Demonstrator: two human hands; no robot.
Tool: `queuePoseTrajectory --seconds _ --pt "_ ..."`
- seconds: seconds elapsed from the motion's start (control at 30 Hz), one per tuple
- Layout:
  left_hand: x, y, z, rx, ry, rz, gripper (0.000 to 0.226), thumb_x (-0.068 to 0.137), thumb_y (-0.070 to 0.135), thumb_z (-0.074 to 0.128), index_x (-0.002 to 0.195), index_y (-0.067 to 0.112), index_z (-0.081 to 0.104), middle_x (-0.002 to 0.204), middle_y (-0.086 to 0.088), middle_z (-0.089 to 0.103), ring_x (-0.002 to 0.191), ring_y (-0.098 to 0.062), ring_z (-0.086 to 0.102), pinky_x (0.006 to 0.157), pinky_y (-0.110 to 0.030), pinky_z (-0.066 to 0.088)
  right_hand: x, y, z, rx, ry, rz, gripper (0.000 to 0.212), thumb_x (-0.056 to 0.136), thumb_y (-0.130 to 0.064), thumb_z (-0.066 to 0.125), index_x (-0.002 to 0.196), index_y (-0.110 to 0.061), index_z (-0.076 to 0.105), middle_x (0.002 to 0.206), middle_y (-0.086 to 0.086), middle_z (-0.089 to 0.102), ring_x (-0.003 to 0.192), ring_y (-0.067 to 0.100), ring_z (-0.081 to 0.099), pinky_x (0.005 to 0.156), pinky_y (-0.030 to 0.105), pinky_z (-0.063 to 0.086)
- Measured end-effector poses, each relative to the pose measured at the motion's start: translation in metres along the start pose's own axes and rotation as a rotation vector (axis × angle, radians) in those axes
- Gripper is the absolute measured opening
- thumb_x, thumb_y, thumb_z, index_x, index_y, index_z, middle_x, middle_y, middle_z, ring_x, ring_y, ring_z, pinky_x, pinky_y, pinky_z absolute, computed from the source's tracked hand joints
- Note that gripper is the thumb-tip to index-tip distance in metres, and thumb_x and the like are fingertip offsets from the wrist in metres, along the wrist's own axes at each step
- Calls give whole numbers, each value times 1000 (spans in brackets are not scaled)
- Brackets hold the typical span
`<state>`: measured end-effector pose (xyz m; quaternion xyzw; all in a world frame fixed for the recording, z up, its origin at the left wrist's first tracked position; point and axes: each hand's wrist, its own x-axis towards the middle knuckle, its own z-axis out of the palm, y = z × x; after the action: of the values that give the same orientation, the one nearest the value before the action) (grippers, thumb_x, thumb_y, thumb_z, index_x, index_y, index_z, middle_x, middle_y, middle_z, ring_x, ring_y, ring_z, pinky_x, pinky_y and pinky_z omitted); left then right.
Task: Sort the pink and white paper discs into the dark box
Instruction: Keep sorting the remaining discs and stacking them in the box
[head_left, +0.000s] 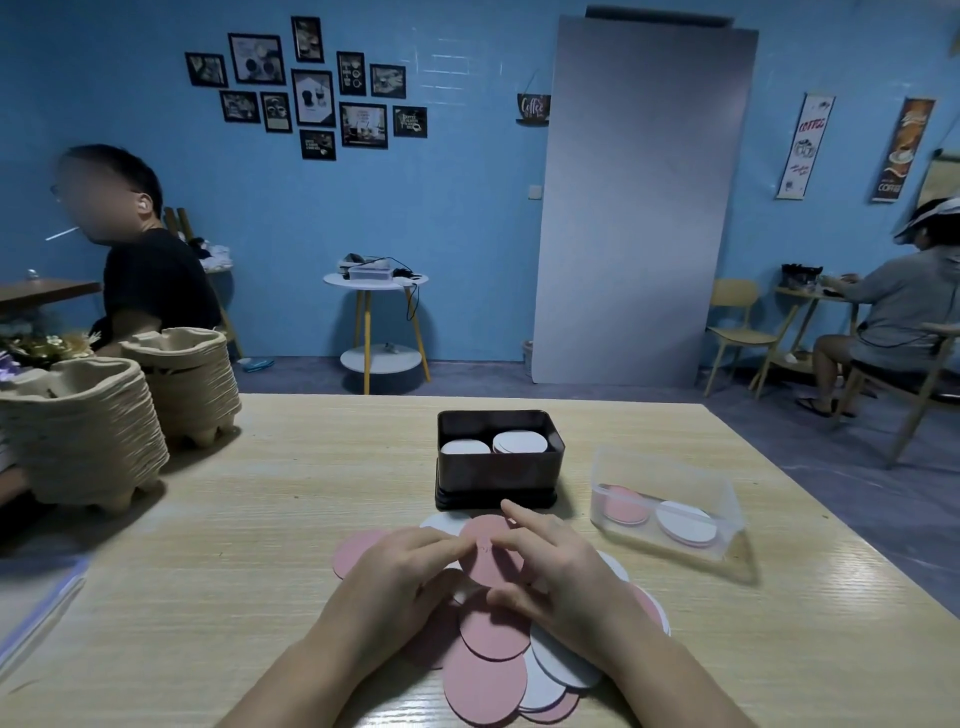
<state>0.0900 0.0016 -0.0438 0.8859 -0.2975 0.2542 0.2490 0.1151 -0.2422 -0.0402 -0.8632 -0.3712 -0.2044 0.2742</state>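
Hands meet over a loose heap of pink and white discs (488, 670) on the bench (208, 545). Left hand (400, 577) and right hand (561, 566) each pinch an edge of one pink disc (491, 558), held between them at the top of the heap; fingers curled, right forefinger stretched toward the dark box (496, 475). Box stands just beyond the heap, open, two stacks of white discs (519, 441) inside. Clear tub (667, 499) to the right holds one pink and one white stack. Stacked pulp trays (83, 431) far left.
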Motion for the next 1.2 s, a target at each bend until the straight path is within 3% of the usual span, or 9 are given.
queuePoseTrajectory --seconds 0.1,0.23,0.3,0.4,0.5,0.67,0.77,0.93,1.2 --pt "-1 -1 1 10 -20 -1 25 95 38 56 120 37 62 105 16 68 88 -10 63 72 -30 53 0 -2 0 -14 -16 -15 47 83 -59 65 118 -28 61 143 1 56 120 19 55 95 31 52" --pt "1 4 -3 17 -36 -29 28 95 42 56 122 37 60 102 20 65 84 1 55 70 -22 49 -1 -3 -5 -26 23 -16 42 83 -60 69 110 -27 64 136 -5 59 122 12 54 99 16 40" --pt "0 -1 -8 14 -23 -68 31 95 44 58 125 35 60 104 22 63 84 8 51 71 -19 47 -2 -5 -6 -36 36 -10 41 84 -61 68 106 -27 64 136 -6 59 122 12 55 97 20 44" --pt "-7 -18 -21 67 -3 -107 25 94 43 60 114 30 65 114 18 65 98 -2 61 81 -28 54 -3 -6 -9 -67 50 -7 41 85 -63 68 103 -26 65 135 -7 60 121 10 55 92 27 50" --pt "-20 -34 -37 169 -42 -165 26 92 48 55 108 30 66 117 17 63 105 -6 61 86 -30 53 -2 -8 -11 -101 40 -29 42 88 -61 66 103 -22 65 135 -4 59 121 13 56 93 27 48" --pt "-40 -49 -51 213 -115 -359 50 81 51 46 126 35 59 134 17 57 123 -9 51 102 -33 43 9 -16 -8 -93 -55 -42 44 89 -61 60 98 -19 63 137 -3 57 122 13 52 92 22 45" --pt "-41 -49 -52 176 -146 -431 62 73 51 44 133 35 53 129 17 59 120 -11 51 102 -35 42 19 -20 -5 -89 -85 -45 46 88 -64 59 110 -24 62 140 -4 56 123 12 51 95 25 46" --pt "-41 -47 -52 104 -89 -442 47 80 49 53 124 35 53 109 20 63 106 -8 58 91 -35 49 16 -19 1 -70 -88 12 47 86 -67 60 115 -30 61 138 -7 56 123 11 52 97 27 47" --pt "-37 -44 -51 125 -148 -467 70 75 62 55 139 38 44 123 19 58 116 -6 50 102 -36 42 8 -17 0 -17 -62 75 48 83 -66 64 110 -27 63 135 -11 57 121 8 52 96 25 45"
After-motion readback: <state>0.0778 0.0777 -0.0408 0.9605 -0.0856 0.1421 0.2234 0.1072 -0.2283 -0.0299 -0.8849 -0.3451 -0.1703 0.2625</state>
